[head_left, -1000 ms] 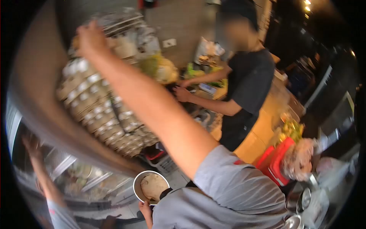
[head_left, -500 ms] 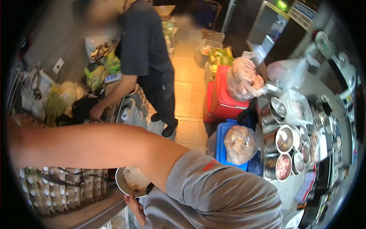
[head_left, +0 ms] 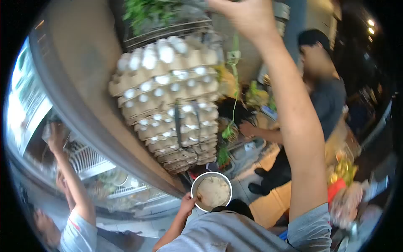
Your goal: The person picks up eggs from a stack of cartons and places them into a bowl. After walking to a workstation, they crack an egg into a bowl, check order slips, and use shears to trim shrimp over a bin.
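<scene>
My left hand [head_left: 189, 203] grips the rim of a round white pot [head_left: 230, 194] low in the view. Pale, whitish contents with a brown patch show inside it. My right hand [head_left: 247, 11] is raised at the top edge, beside leafy green herbs [head_left: 149, 13] on a wire rack. Its fingers are partly cut off and blurred, so what they hold, if anything, is hidden. A thin green stem [head_left: 236, 86] hangs below this hand. Left of my right arm stands a tall stack of egg trays [head_left: 168, 103] bound with dark straps.
A co-worker [head_left: 331, 98] in dark clothes reaches towards a black bag [head_left: 235, 110] at a counter with vegetables. A curved metal edge [head_left: 100, 130] runs beside glass at left, with what looks like a person's reflection. Plastic-bagged food [head_left: 346, 203] is at lower right.
The view has swung left, bringing the egg trays to the middle. My right arm now points upward and its hand has come into view. The pot remains in my left hand.
</scene>
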A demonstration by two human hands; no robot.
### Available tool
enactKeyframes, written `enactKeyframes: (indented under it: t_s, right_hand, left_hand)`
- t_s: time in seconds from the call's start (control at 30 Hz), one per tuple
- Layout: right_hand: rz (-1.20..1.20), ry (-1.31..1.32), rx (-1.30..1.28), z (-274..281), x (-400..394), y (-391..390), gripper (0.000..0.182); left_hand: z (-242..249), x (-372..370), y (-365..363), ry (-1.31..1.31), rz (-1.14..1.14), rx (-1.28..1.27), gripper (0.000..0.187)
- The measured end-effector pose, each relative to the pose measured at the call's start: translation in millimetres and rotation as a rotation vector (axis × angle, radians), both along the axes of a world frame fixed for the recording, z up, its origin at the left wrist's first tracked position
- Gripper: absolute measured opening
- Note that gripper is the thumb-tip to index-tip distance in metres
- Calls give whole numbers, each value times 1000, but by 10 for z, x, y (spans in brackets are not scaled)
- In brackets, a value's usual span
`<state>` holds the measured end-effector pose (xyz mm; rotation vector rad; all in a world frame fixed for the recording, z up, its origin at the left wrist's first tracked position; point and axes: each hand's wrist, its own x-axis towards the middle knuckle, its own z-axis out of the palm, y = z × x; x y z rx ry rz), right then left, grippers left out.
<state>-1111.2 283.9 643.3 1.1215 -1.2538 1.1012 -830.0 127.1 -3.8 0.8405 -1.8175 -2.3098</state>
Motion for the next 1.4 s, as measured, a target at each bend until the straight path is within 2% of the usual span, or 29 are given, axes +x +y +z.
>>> enactKeyframes:
  t_s: [0.07, 0.2, 0.3, 0.33, 0.37, 0.4, 0.43, 0.5, 0.57, 0.67, 0.77, 0.9, 0.93, 1.03, 1.07, 1.17, 1.2, 1.3, 1.4]
  right_hand:
    - [69, -34, -4, 88, -181, -167, 57]
    - [100, -76, -16, -25, -948, -476, 58]
    - [154, -220, -34, -216, -1356, -552, 58]
    - [168, -269, -48, -236, -1441, -581, 58]
    - [188, -307, -65, -210, -1530, -638, 58]
    - [140, -237, -133, -222, -1667, -722, 51]
    - [145, -183, -129, -222, -1831, -789, 54]
    - [135, -82, -125, -189, -2140, -904, 59]
    - [108, -69, -78, -97, -2312, -1007, 61]
    - [125, -30, -45, 44, -2538, -1268, 62]
    - [234, -77, -30, 54, -2708, -1594, 63]
    - [512, -322, -68, 57, -3175, -2192, 66]
    - [664, -417, -34, 46, -3241, -2271, 70]
    - [710, -503, -97, 179, -3467, -2588, 71]
    - [678, -463, -137, 228, -3521, -2687, 71]
    - [300, -167, -150, 301, -3427, -2748, 66]
    - [220, -60, -150, 310, -3456, -2818, 58]
    - [-147, -62, -25, 233, -3548, -2977, 51]
    - [-285, -206, 275, -32, -3688, -3137, 55]
  left_hand:
    - [198, 136, 63, 30, 100, -4, 19]
    - [275, 382, 153, -27, 326, 66, 21]
    - [188, 482, 324, -20, 504, 110, 25]
    - [166, 496, 348, -182, 547, 47, 25]
    - [154, 469, 404, -159, 592, 78, 25]
    - [267, 456, 498, -133, 638, 110, 26]
    - [293, 416, 600, -107, 684, 143, 26]
    - [-39, 471, 659, -109, 739, 78, 27]
    - [-103, 346, 732, -85, 788, 36, 28]
    - [222, 228, 995, -38, 840, 25, 29]
    - [539, 82, 1243, 2, 966, 91, 28]
    - [227, 254, 1292, -43, 999, 92, 30]
    - [218, 282, 1331, -55, 1043, 91, 29]
    - [-25, 491, 1393, -233, 1028, 32, 58]
    - [132, 456, 1477, -193, 1095, -2, 44]
    - [297, 388, 1602, -116, 1272, 41, 40]
    - [339, 405, 1624, -127, 1247, 18, 36]
    - [383, 367, 1681, -95, 1302, 81, 35]
    - [436, 348, 1732, -111, 1305, 43, 32]
